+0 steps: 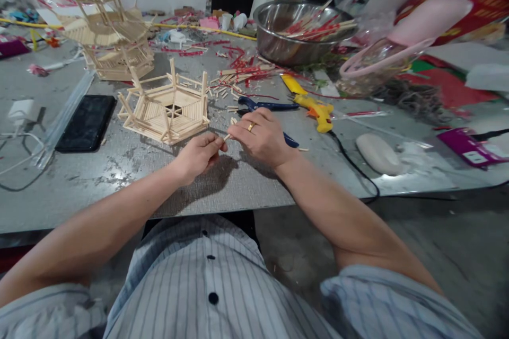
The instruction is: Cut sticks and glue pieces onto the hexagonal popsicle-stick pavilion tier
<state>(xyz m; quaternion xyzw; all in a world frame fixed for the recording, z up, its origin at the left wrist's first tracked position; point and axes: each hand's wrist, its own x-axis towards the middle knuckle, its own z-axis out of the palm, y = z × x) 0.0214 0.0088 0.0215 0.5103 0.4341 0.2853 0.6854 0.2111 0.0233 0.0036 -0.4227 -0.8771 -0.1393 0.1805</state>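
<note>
Just in front of me, my left hand (203,154) pinches one end of a short wooden stick (227,137). The fingers of my right hand (260,135) are closed at the stick's other end, close to my left fingertips. Behind my left hand stands a six-sided frame (167,106) built of wooden sticks, with upright posts at its corners. Blue-handled pliers (274,106) lie beyond my right hand, partly covered by it. A yellow glue gun (316,111) rests to the right of the pliers, its black cord trailing to the table's front edge.
A tiered stick pagoda (103,26) stands back left, near a black phone (85,123) and a white charger (22,112). A steel bowl (270,47) holds red-wrapped sticks. Scraps (246,71) are strewn before it. To the right are a pink basket (382,71) and a pale stone-like object (378,153).
</note>
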